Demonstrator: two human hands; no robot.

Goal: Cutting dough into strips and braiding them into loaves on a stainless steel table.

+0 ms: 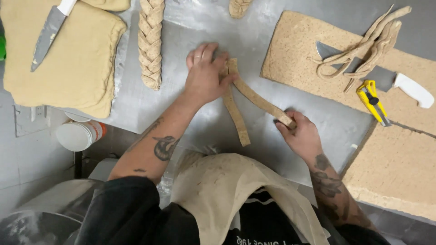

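Note:
Brown dough strips (238, 120) lie on the steel table (200, 27) in front of me, joined at their far ends. My left hand (205, 75) presses flat on that joined top. My right hand (300, 132) pinches the near end of one strip (261, 100), which runs diagonally from the top down to the right. Another strip lies straight toward me between my hands.
A finished pale braid (151, 41) lies left of my left hand. A pale dough slab (75, 59) with a knife (47, 34) on it is far left. Brown dough sheets (290, 59), loose strips (368, 45), a white-handled knife (411, 88) and a yellow utility cutter (371, 100) are at right.

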